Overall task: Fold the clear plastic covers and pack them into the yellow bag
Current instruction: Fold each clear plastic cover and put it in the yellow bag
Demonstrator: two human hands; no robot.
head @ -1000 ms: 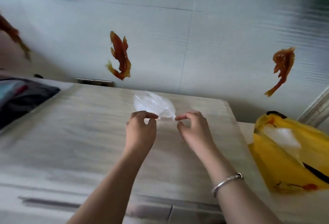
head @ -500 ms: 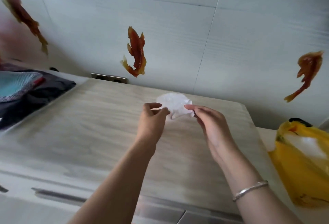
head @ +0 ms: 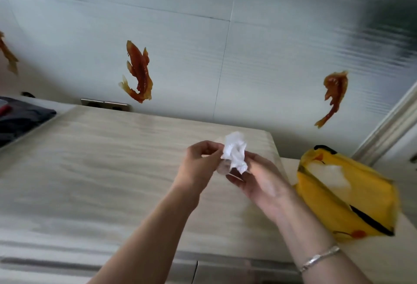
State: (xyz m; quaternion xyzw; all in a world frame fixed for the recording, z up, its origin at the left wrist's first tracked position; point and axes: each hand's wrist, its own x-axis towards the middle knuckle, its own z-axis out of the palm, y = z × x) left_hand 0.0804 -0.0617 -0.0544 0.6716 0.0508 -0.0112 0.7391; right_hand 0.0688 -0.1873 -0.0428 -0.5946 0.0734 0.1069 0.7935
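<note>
plastic cover [head: 234, 151] (crumpled) between both hands

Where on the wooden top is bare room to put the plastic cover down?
The wooden top is bare left of the left hand, up to the dark cloth. Right is crowded: the right hand holds the plastic cover beside the yellow bag.

Soft even daylight, motion blur on yellow bag [head: 327, 202] right of hands; wide-angle bending at edges.
</note>
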